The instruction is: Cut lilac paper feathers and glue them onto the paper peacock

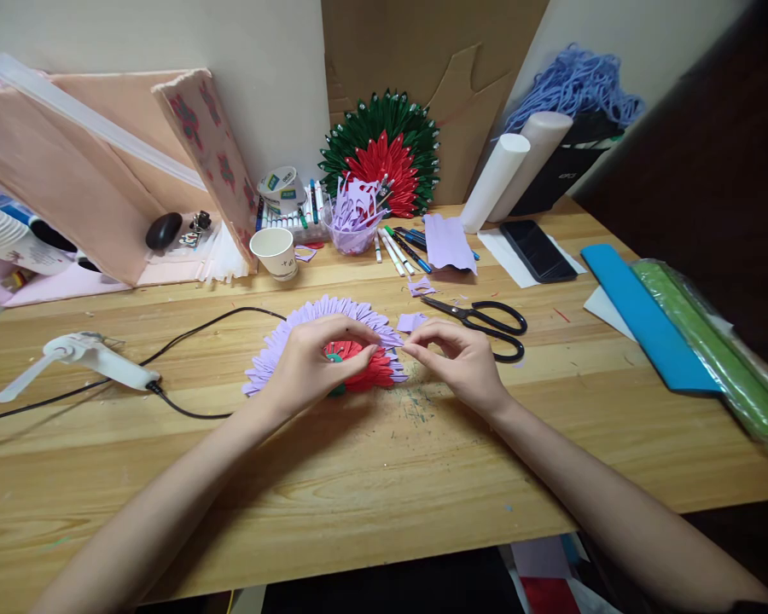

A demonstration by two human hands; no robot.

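My left hand (323,354) is over the paper flower fan, its thumb and fingertips curled together in a pinch. What lies between them is too small to make out. Close by on the right, my right hand (461,358) also pinches with thumb and forefinger, on something tiny and thin that I cannot name. Beneath the left hand is the fan, with lilac paper petals (269,350) round the outside and red petals (375,371) inside, partly hidden by the hand. Black-handled scissors (474,317) lie just beyond my right hand, beside small lilac scraps (411,322).
A white hot glue gun (102,356) lies at left, its black cord (192,328) running toward the fan. Behind stand a paper cup (274,253), a cup of lilac scraps (354,226) and a green-and-red fan (384,153). A phone (538,250) and blue sheet (646,320) are at right.
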